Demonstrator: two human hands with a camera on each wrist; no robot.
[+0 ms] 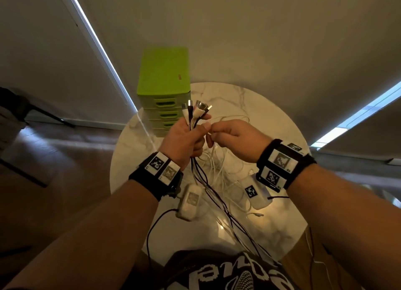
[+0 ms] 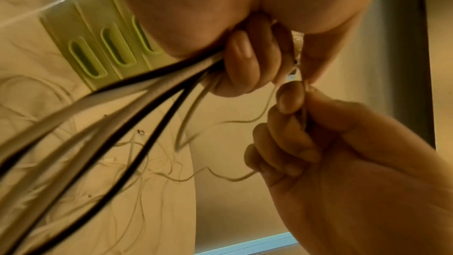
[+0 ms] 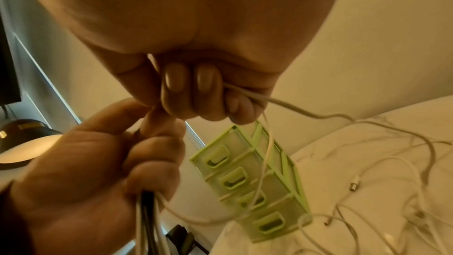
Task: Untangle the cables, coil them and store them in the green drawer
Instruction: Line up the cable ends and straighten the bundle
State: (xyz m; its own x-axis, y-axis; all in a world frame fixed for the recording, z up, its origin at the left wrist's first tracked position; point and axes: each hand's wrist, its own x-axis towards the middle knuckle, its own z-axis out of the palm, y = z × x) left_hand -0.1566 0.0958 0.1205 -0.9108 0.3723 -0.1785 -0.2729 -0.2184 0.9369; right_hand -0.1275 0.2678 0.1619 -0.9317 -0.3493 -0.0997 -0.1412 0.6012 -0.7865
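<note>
My left hand grips a bundle of black and white cables upright, their plug ends fanned above the fist, the strands trailing down toward my lap. My right hand pinches a thin white cable right beside the left thumb. In the left wrist view my left fingers curl round the black and white strands. The green drawer unit stands behind the hands on the round marble table, all its drawers closed. More tangled white cables lie on the table under my hands.
Two small white tagged boxes, one near the left wrist and one near the right, hang over the table. A dark lamp glows at the left. Pale curtains or walls rise behind the table. A wooden floor lies to the left.
</note>
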